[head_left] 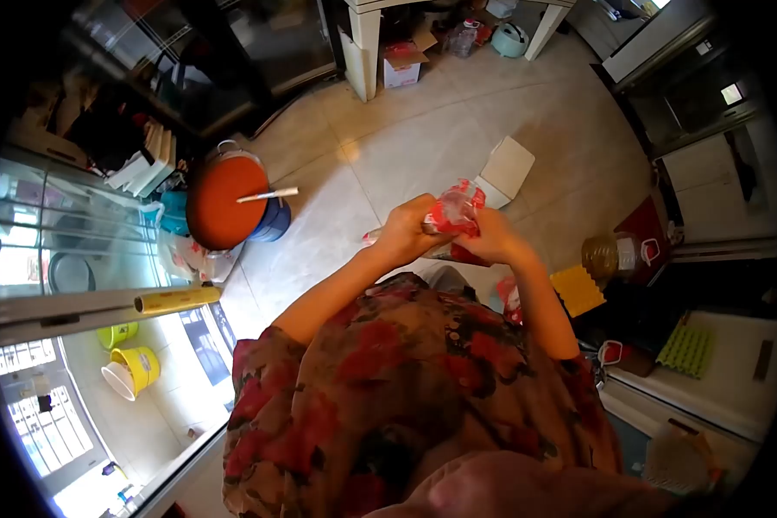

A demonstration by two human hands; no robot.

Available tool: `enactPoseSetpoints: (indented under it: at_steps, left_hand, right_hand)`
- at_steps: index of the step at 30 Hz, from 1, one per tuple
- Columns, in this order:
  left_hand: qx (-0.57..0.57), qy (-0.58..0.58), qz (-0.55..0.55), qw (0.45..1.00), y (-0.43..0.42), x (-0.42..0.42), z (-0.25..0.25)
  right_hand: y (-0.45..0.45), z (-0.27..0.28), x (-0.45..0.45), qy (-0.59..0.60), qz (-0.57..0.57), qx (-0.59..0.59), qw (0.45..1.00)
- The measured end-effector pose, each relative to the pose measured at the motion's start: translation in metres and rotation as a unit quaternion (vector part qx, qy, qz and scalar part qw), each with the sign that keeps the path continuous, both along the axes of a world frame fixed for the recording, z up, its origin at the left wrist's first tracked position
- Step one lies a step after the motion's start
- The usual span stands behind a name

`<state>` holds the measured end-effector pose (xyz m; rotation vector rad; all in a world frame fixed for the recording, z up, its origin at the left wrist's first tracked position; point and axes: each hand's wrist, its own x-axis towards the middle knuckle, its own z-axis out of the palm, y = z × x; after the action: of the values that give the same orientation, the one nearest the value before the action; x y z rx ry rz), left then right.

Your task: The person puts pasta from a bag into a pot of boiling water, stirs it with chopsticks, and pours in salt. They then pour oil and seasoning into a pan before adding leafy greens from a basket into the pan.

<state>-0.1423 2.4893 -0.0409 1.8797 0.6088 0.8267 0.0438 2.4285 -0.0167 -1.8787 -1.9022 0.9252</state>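
Both of my hands are raised in front of my body, gripping a red and clear plastic bag (457, 207). My left hand (406, 229) is closed on its left side, and my right hand (492, 237) is closed on its right side. The bag looks crumpled, and its contents cannot be made out. Just beyond the bag, a pale open box or flap (505, 168) shows, partly covered by the bag and my right hand. Below my hands, some reddish and grey items are mostly hidden by my arms and patterned shirt.
On the left, a wide round vessel with an orange-red surface (226, 203) has a light stick (268, 195) across it, beside a blue bucket (272, 220). A cardboard box (401, 69) sits under the far table. Right are a yellow tray (578, 290) and a jug (602, 255).
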Motion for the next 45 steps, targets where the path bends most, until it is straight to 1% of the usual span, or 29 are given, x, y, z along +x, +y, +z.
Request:
enactPoseSetpoints:
  at_steps: [3,5,6,9,10,11,12,13,15,17,19,20,21,22,23,24,25,27,28,29,31,32,34,35,36,39,41,43,45]
  left_hand:
    - [0.031,0.028,-0.028,0.999,0.068,0.052,-0.018]
    - [0.061,0.036,-0.013,0.997,0.113,0.085,-0.027]
    - [0.053,0.039,0.009,0.998,0.135,0.100,-0.033]
    - [0.071,0.094,0.062,0.991,0.209,0.138,-0.053]
    - [0.108,0.095,0.100,0.984,0.236,0.148,-0.056]
    - [0.143,0.093,0.139,0.976,0.265,0.158,-0.055]
    - [0.134,0.131,0.150,0.971,0.287,0.163,-0.056]
    - [0.127,0.127,0.159,0.971,0.310,0.170,-0.060]
    - [0.167,0.164,0.266,0.935,0.355,0.180,-0.071]
    - [0.146,0.194,0.277,0.930,0.392,0.181,-0.085]
    - [-0.011,0.209,0.222,0.952,0.427,0.180,-0.119]
    - [-0.066,0.263,0.210,0.940,0.444,0.184,-0.130]
    - [-0.060,0.251,0.218,0.941,0.475,0.188,-0.141]
    - [-0.109,0.263,0.182,0.941,0.489,0.193,-0.155]
    - [-0.158,0.273,0.151,0.937,0.506,0.198,-0.167]
    - [-0.179,0.258,0.133,0.940,0.537,0.206,-0.190]
    - [-0.183,0.255,0.143,0.939,0.551,0.208,-0.196]
    - [-0.278,0.179,0.152,0.932,0.575,0.216,-0.207]
    - [-0.353,0.158,0.148,0.910,0.594,0.221,-0.210]
    - [-0.358,0.147,0.162,0.908,0.613,0.228,-0.211]
    - [-0.474,0.050,0.197,0.857,0.651,0.242,-0.217]
    - [-0.489,0.027,0.203,0.848,0.669,0.250,-0.227]
    - [-0.532,-0.034,0.225,0.815,0.703,0.272,-0.251]
    - [-0.568,-0.076,0.229,0.787,0.717,0.283,-0.259]
    - [-0.569,-0.113,0.269,0.768,0.727,0.297,-0.268]
    - [-0.597,-0.175,0.325,0.712,0.740,0.333,-0.297]
    - [-0.618,-0.185,0.352,0.678,0.742,0.349,-0.305]
    - [-0.634,-0.213,0.339,0.662,0.737,0.362,-0.318]
    - [-0.637,-0.233,0.343,0.650,0.731,0.371,-0.344]
  right_hand:
    - [0.058,-0.013,0.046,0.012,-0.030,0.011,0.999]
    - [0.105,-0.042,0.083,0.007,0.016,0.024,1.000]
    - [0.129,-0.053,0.099,0.008,0.021,0.025,0.999]
    - [0.212,-0.038,0.129,-0.014,0.020,0.027,0.999]
    - [0.240,-0.056,0.141,-0.052,0.025,0.058,0.997]
    - [0.273,-0.059,0.151,-0.051,0.030,0.058,0.997]
    - [0.300,-0.060,0.158,-0.056,0.045,0.080,0.994]
    - [0.329,-0.063,0.165,-0.064,0.063,0.104,0.991]
    - [0.387,-0.091,0.182,-0.070,0.061,0.103,0.990]
    - [0.444,-0.126,0.196,-0.096,0.036,0.139,0.985]
    - [0.488,-0.144,0.207,-0.079,0.035,0.147,0.985]
    - [0.504,-0.158,0.212,-0.078,0.016,0.123,0.989]
    - [0.541,-0.169,0.225,-0.087,0.000,0.113,0.990]
    - [0.570,-0.181,0.239,-0.099,0.011,0.114,0.988]
    - [0.605,-0.194,0.249,-0.115,-0.006,0.157,0.981]
    - [0.635,-0.220,0.258,-0.125,-0.014,0.176,0.976]
    - [0.658,-0.229,0.260,-0.125,-0.003,0.177,0.976]
    - [0.698,-0.246,0.267,-0.119,-0.026,0.159,0.980]
    - [0.723,-0.262,0.275,-0.116,-0.006,0.146,0.982]
    - [0.748,-0.276,0.280,-0.119,0.012,0.147,0.982]
    - [0.799,-0.305,0.288,-0.167,0.049,0.176,0.969]
    - [0.823,-0.318,0.291,-0.169,0.073,0.177,0.967]
    - [0.871,-0.345,0.296,-0.166,0.079,0.248,0.951]
    - [0.896,-0.354,0.299,-0.164,0.106,0.243,0.950]
    - [0.918,-0.364,0.304,-0.183,0.108,0.253,0.944]
    - [0.974,-0.409,0.324,-0.194,0.139,0.255,0.937]
    - [1.005,-0.448,0.338,-0.174,0.162,0.353,0.905]
    - [1.036,-0.487,0.345,-0.149,0.130,0.137,0.971]
    - [1.088,-0.601,0.377,-0.174,0.198,0.283,0.922]
